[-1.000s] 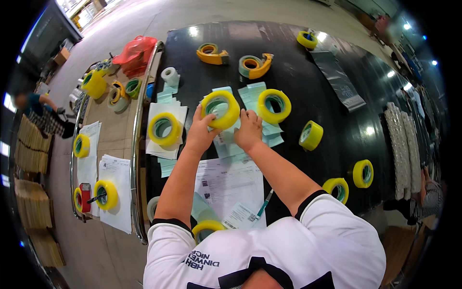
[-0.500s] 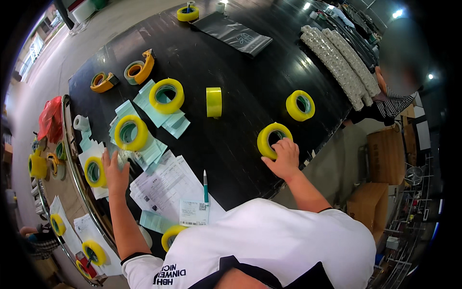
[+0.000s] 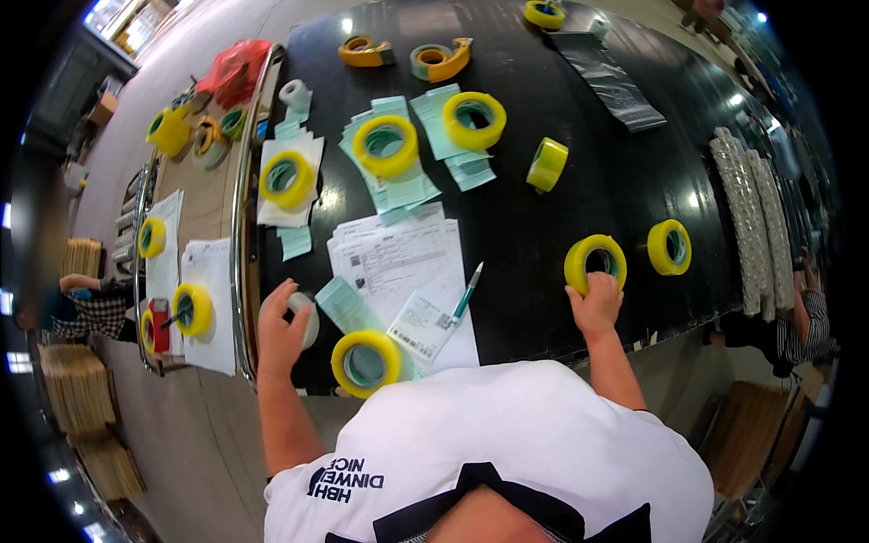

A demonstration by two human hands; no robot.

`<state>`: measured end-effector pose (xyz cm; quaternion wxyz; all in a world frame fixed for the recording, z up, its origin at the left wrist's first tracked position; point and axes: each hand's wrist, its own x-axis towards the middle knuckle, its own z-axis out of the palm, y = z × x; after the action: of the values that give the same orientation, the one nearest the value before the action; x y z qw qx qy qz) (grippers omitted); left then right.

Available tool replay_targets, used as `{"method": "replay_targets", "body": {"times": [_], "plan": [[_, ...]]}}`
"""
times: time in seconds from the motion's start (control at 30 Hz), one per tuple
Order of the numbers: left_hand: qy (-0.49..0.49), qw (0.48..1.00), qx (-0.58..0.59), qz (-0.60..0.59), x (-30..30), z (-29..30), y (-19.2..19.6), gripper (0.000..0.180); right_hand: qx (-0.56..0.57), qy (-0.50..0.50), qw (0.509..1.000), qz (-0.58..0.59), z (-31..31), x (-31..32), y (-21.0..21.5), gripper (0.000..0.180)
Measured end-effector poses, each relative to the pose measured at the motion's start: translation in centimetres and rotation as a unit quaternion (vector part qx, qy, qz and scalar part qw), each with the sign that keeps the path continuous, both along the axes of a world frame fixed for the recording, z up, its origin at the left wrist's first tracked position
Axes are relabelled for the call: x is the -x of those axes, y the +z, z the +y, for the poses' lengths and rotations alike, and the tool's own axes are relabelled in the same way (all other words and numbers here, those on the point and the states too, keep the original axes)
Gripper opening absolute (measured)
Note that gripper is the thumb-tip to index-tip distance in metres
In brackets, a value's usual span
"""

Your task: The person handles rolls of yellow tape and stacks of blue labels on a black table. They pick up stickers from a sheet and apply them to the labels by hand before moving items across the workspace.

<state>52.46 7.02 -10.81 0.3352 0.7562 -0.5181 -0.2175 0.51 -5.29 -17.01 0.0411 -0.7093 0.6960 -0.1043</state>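
Observation:
My right hand (image 3: 598, 305) grips the near rim of a yellow tape roll (image 3: 577, 265) on the black table, its fingers reaching into the core. Another tape roll (image 3: 659, 250) lies to its right. My left hand (image 3: 281, 329) is at the near left of the table, thumb and fingers apart, beside a white roll (image 3: 309, 324) partly hidden behind it. To its right, a tape roll (image 3: 341, 373) rests on pale green slips (image 3: 347, 304). A printed label (image 3: 418, 324) and a teal and white pen (image 3: 468, 293) lie on printed sheets (image 3: 407, 237).
Farther back are more tape rolls (image 3: 385, 169) on slips, orange tape dispensers (image 3: 369, 56) and a black plastic bag (image 3: 611, 81). Bubble-wrap rolls (image 3: 740, 222) line the right end. A metal-railed cart (image 3: 243, 226) stands left. People (image 3: 80, 308) are at both sides.
The view has turned, shifting the table contents across the picture. My left hand has come back nearer, from beside a tape roll to the white roll. My right hand stays at the same tape roll.

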Motion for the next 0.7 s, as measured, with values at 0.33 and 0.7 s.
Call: {"method": "replay_targets", "body": {"times": [0.33, 0.7], "plan": [[0.050, 0.995, -0.090, 0.013, 7.2, 7.1, -3.4, 0.055, -0.043, 0.020, 0.998, 0.042, -1.7, -1.9, 0.3, 0.037], [0.116, 0.985, -0.129, -0.021, 8.3, 8.6, -5.9, 0.048, 0.197, 0.151, 0.969, 0.004, 1.7, -5.0, 1.7, 0.064]]}}
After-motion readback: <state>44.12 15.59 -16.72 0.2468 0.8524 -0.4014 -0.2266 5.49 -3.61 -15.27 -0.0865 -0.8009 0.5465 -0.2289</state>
